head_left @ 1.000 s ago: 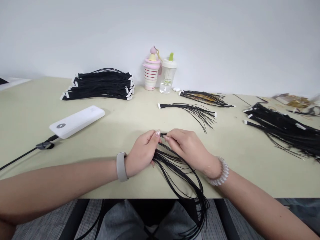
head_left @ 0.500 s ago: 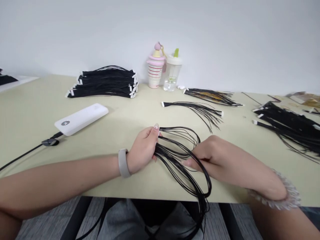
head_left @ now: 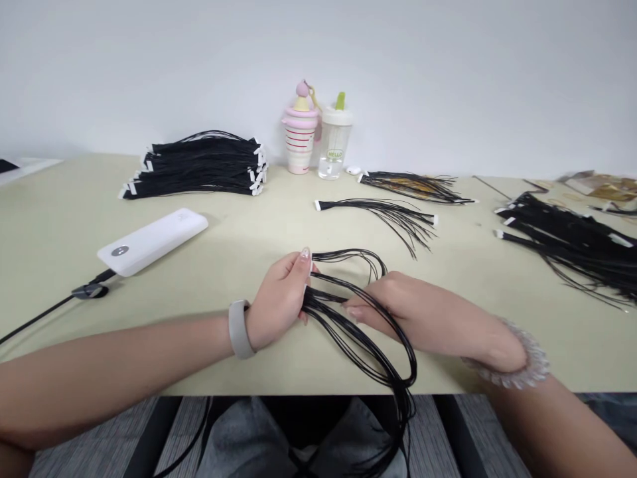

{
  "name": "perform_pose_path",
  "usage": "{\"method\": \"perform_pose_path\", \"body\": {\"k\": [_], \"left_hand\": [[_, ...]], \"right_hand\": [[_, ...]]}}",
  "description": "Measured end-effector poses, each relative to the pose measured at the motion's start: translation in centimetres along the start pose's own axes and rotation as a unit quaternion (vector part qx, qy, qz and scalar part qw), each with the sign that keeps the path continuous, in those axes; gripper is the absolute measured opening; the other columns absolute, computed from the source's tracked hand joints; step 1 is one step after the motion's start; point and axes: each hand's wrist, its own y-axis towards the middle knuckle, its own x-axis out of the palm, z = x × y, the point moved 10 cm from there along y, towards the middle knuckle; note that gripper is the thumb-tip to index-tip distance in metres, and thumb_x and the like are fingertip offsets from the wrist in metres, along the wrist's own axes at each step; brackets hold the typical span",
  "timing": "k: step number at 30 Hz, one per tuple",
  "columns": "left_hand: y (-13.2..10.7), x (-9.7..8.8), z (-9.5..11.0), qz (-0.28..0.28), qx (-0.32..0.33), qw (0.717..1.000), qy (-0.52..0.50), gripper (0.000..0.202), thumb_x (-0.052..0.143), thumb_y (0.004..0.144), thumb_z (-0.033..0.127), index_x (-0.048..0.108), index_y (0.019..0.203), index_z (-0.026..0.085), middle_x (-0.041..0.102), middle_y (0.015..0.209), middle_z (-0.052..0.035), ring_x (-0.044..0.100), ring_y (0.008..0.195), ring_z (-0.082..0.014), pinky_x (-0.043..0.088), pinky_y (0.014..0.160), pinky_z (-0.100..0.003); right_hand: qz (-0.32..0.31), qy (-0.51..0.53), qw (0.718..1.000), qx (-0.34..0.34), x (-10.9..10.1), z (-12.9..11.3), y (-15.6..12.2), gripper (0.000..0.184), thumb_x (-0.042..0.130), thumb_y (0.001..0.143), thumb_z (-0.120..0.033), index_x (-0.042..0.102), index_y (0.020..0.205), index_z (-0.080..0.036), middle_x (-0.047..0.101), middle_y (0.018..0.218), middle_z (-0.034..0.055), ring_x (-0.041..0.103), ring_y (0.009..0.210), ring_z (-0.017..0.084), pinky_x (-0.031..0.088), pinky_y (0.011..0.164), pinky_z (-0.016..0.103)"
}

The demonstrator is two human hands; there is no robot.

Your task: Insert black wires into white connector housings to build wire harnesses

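Observation:
My left hand (head_left: 281, 290) is closed around the white connector end of a black wire harness (head_left: 358, 330), thumb on top. From there the wires fan to the right, curve round and hang over the table's front edge towards my lap. My right hand (head_left: 393, 307) reaches in among the loops, its thumb and fingers pinched on some of the black wires near the connector. The fingertips are partly hidden behind wires. A single harness (head_left: 375, 211) with splayed wires lies just beyond my hands.
A stack of black harnesses (head_left: 194, 166) sits at the back left, a white power bank (head_left: 154, 242) with a cable before it. A striped cup (head_left: 300, 143) and a clear bottle (head_left: 336, 143) stand by the wall. More harnesses (head_left: 572, 249) lie on the right.
My right hand has moved left, closer to the connector and my left hand, among the wires. My left hand keeps its hold. The whole view has shifted slightly.

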Motion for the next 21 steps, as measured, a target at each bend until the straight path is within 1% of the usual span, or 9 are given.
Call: {"method": "perform_pose_path", "body": {"k": [3,5,8,11,14,16,19,21], "left_hand": [[-0.3,0.1,0.5,-0.008,0.032,0.999,0.013,0.042,0.038,0.081,0.055,0.051,0.073,0.016,0.038,0.047,0.0061,0.039,0.028,-0.0050,0.033,0.027,-0.017],[-0.5,0.1,0.7,-0.012,0.043,0.999,0.020,0.042,0.036,0.082,0.056,0.051,0.073,0.017,0.037,0.044,0.0065,0.039,0.028,-0.0053,0.033,0.028,-0.016],[-0.7,0.0,0.8,-0.010,0.049,0.998,0.026,0.043,0.036,0.082,0.057,0.050,0.074,0.017,0.040,0.046,0.0059,0.041,0.030,-0.0054,0.034,0.029,-0.016],[-0.9,0.0,1.0,-0.012,0.054,0.998,0.028,0.043,0.035,0.082,0.057,0.050,0.074,0.017,0.040,0.047,0.0057,0.041,0.030,-0.0052,0.034,0.028,-0.016],[-1.0,0.2,1.1,-0.018,0.064,0.997,0.032,0.043,0.034,0.082,0.056,0.049,0.074,0.017,0.039,0.048,0.0061,0.040,0.030,-0.0049,0.034,0.028,-0.016],[-1.0,0.3,1.1,-0.022,0.065,0.997,0.030,0.043,0.034,0.082,0.056,0.050,0.074,0.017,0.039,0.048,0.0060,0.040,0.030,-0.0050,0.034,0.028,-0.016],[-1.0,0.2,1.0,-0.017,0.065,0.997,0.031,0.042,0.035,0.082,0.056,0.050,0.074,0.017,0.040,0.049,0.0057,0.041,0.030,-0.0053,0.034,0.027,-0.016],[-1.0,0.2,1.1,-0.015,0.063,0.997,0.034,0.041,0.035,0.083,0.055,0.050,0.074,0.017,0.039,0.048,0.0057,0.041,0.030,-0.0057,0.034,0.028,-0.016]], "right_hand": [[0.071,0.061,0.994,-0.050,-0.2,-1.3,0.8,0.031,0.039,0.089,-0.031,0.052,0.064,-0.017,0.047,0.054,-0.0031,0.036,0.046,0.006,0.030,0.045,0.021],[0.100,0.086,0.990,-0.058,-0.1,-1.7,1.2,0.031,0.038,0.089,-0.030,0.056,0.067,-0.017,0.051,0.057,-0.0024,0.040,0.049,0.007,0.033,0.049,0.021],[0.123,0.107,0.985,-0.053,0.0,-1.9,1.6,0.031,0.037,0.089,-0.029,0.059,0.072,-0.016,0.055,0.061,-0.0016,0.043,0.054,0.008,0.036,0.053,0.022],[0.132,0.111,0.984,-0.050,0.1,-1.7,1.8,0.032,0.037,0.089,-0.030,0.056,0.068,-0.015,0.051,0.058,-0.0030,0.038,0.052,0.007,0.033,0.051,0.021],[0.123,0.101,0.986,-0.041,0.4,-1.5,1.9,0.033,0.038,0.089,-0.030,0.050,0.061,-0.015,0.045,0.055,-0.0045,0.032,0.051,0.005,0.029,0.049,0.019],[0.121,0.091,0.988,-0.037,0.6,-1.5,1.9,0.033,0.039,0.088,-0.029,0.047,0.059,-0.015,0.043,0.054,-0.0047,0.030,0.050,0.005,0.028,0.048,0.019],[0.124,0.064,0.990,-0.035,0.6,-1.6,1.9,0.029,0.041,0.085,-0.023,0.043,0.057,-0.015,0.041,0.053,-0.0045,0.031,0.049,0.005,0.028,0.048,0.020],[0.129,0.042,0.990,-0.044,0.3,-1.8,1.8,0.021,0.044,0.081,-0.017,0.046,0.060,-0.016,0.045,0.056,-0.0037,0.037,0.052,0.006,0.031,0.051,0.020]]}}
